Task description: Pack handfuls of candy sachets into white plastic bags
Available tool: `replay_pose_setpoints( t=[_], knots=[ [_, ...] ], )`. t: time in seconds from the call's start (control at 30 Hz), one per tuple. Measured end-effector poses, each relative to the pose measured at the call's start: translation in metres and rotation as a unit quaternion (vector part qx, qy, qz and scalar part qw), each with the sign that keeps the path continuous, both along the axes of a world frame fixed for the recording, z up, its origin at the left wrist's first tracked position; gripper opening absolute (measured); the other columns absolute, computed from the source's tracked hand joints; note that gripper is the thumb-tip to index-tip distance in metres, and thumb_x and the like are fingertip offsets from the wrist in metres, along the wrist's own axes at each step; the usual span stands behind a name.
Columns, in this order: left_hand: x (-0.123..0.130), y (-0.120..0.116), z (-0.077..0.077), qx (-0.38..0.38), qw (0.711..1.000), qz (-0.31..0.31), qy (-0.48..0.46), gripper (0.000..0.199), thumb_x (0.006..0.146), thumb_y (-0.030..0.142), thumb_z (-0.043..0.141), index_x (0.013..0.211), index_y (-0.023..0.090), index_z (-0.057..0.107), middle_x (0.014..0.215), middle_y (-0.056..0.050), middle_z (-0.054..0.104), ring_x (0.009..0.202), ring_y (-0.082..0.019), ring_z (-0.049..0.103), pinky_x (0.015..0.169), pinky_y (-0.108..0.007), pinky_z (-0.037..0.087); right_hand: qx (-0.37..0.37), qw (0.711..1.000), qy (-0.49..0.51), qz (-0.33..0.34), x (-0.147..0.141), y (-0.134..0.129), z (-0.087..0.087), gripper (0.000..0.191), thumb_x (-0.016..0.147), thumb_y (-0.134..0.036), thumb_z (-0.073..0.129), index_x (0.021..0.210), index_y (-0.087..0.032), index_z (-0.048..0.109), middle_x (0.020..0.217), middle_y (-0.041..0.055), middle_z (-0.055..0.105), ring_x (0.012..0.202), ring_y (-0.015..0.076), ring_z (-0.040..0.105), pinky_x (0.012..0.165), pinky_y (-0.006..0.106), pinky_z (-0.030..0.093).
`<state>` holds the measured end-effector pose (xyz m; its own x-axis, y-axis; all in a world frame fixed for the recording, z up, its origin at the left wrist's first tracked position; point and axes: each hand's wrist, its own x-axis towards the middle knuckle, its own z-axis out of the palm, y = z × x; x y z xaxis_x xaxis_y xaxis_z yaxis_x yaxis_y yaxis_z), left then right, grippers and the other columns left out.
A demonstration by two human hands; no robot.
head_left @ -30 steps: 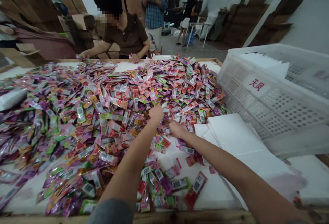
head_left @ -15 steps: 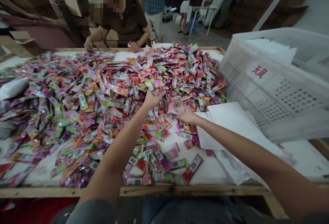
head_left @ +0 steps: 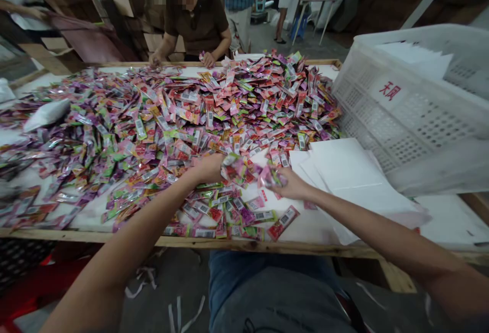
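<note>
My left hand is closed around a bunch of small sachets, coloured pink, green and purple. Facing it, my right hand grips another small bunch of sachets. The two bunches are close together above the white tabletop, near the front of a big heap of the same sachets. Below the hands, loose sachets lie on the table, several with barcodes facing up. The fingers of my left hand are partly hidden behind its bunch.
A white perforated crate stands at the right, with white sheets beside it. A white bag rests on the heap at left. Across the table, a person in a brown shirt handles sachets. A wooden edge borders the table.
Both hands have drawn back toward me from the heap and come closer together, each with sachets. The camera view has shifted, showing more floor.
</note>
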<state>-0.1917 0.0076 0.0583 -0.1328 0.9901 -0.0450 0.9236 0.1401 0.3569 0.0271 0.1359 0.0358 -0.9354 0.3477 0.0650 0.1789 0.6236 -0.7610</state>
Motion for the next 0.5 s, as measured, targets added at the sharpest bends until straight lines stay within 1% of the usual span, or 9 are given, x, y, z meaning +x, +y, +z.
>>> replay_pose_setpoints(
  t=[0.03, 0.07, 0.1, 0.13, 0.2, 0.27, 0.37, 0.43, 0.5],
  knots=[
    [0.005, 0.001, -0.006, -0.058, 0.996, -0.021, 0.059, 0.023, 0.061, 0.038, 0.063, 0.071, 0.017, 0.061, 0.071, -0.005, 0.065, 0.070, -0.020, 0.062, 0.063, -0.026, 0.047, 0.008, 0.999, -0.006, 0.045, 0.001, -0.008, -0.003, 0.011, 0.059, -0.022, 0.059, 0.068, -0.017, 0.056, 0.063, -0.0014, 0.057, 0.058, 0.0131, 0.051, 0.061, 0.025, 0.041],
    [0.009, 0.003, -0.011, -0.106, 0.988, -0.038, 0.106, 0.024, 0.063, 0.038, 0.061, 0.076, 0.017, 0.063, 0.077, -0.008, 0.066, 0.075, -0.022, 0.063, 0.064, -0.027, 0.047, 0.013, 0.998, -0.011, 0.065, 0.002, -0.014, -0.005, 0.012, 0.059, -0.020, 0.059, 0.071, -0.017, 0.057, 0.064, -0.0014, 0.057, 0.059, 0.0132, 0.052, 0.062, 0.025, 0.041],
    [0.013, 0.007, -0.016, -0.140, 0.979, -0.049, 0.140, 0.026, 0.064, 0.037, 0.060, 0.081, 0.017, 0.063, 0.082, -0.010, 0.067, 0.079, -0.024, 0.063, 0.066, -0.028, 0.048, 0.016, 0.998, -0.016, 0.057, 0.001, -0.019, -0.007, 0.013, 0.060, -0.021, 0.060, 0.072, -0.017, 0.058, 0.064, -0.0018, 0.057, 0.059, 0.0133, 0.052, 0.062, 0.024, 0.041],
    [0.015, 0.012, -0.020, -0.156, 0.974, -0.053, 0.158, 0.029, 0.065, 0.036, 0.059, 0.086, 0.017, 0.063, 0.086, -0.011, 0.067, 0.082, -0.026, 0.063, 0.067, -0.029, 0.048, 0.017, 0.999, -0.020, 0.030, 0.001, -0.022, -0.008, 0.013, 0.061, -0.023, 0.060, 0.073, -0.017, 0.058, 0.063, -0.0021, 0.057, 0.059, 0.0135, 0.052, 0.061, 0.024, 0.041],
    [0.018, 0.019, -0.025, -0.169, 0.970, -0.054, 0.169, 0.033, 0.065, 0.037, 0.060, 0.092, 0.017, 0.063, 0.090, -0.013, 0.067, 0.086, -0.028, 0.063, 0.069, -0.032, 0.048, 0.015, 0.999, -0.026, -0.025, 0.001, -0.024, -0.008, 0.016, 0.065, -0.029, 0.061, 0.074, -0.017, 0.058, 0.063, -0.0021, 0.056, 0.060, 0.0142, 0.052, 0.059, 0.024, 0.041],
    [0.020, 0.024, -0.028, -0.166, 0.968, -0.063, 0.178, 0.037, 0.067, 0.038, 0.059, 0.099, 0.019, 0.062, 0.090, -0.012, 0.067, 0.088, -0.028, 0.062, 0.071, -0.034, 0.048, 0.024, 0.999, -0.033, -0.025, 0.004, -0.024, -0.006, 0.021, 0.065, -0.032, 0.063, 0.078, -0.016, 0.059, 0.066, -0.0014, 0.058, 0.063, 0.0152, 0.053, 0.061, 0.025, 0.041],
    [0.023, 0.026, -0.032, -0.155, 0.965, -0.071, 0.198, 0.034, 0.071, 0.034, 0.056, 0.103, 0.022, 0.060, 0.090, -0.011, 0.068, 0.089, -0.027, 0.062, 0.075, -0.034, 0.046, 0.058, 0.995, -0.071, 0.031, 0.006, -0.029, -0.006, 0.025, 0.065, -0.029, 0.065, 0.085, -0.015, 0.060, 0.074, 0.0017, 0.062, 0.068, 0.0166, 0.055, 0.064, 0.026, 0.042],
    [0.025, 0.024, -0.034, -0.152, 0.965, -0.068, 0.205, 0.028, 0.073, 0.029, 0.055, 0.098, 0.019, 0.062, 0.089, -0.012, 0.068, 0.088, -0.027, 0.063, 0.076, -0.034, 0.046, 0.089, 0.987, -0.113, 0.070, 0.006, -0.037, -0.010, 0.030, 0.065, -0.029, 0.066, 0.090, -0.014, 0.060, 0.082, 0.0049, 0.064, 0.075, 0.0191, 0.057, 0.068, 0.027, 0.042],
    [0.028, 0.022, -0.035, -0.150, 0.964, -0.071, 0.210, 0.024, 0.073, 0.024, 0.054, 0.094, 0.016, 0.063, 0.088, -0.014, 0.068, 0.087, -0.027, 0.063, 0.076, -0.036, 0.045, 0.124, 0.971, -0.164, 0.120, 0.006, -0.046, -0.017, 0.035, 0.063, -0.027, 0.069, 0.093, -0.013, 0.060, 0.089, 0.0085, 0.064, 0.082, 0.0223, 0.058, 0.071, 0.028, 0.043]
  ],
)
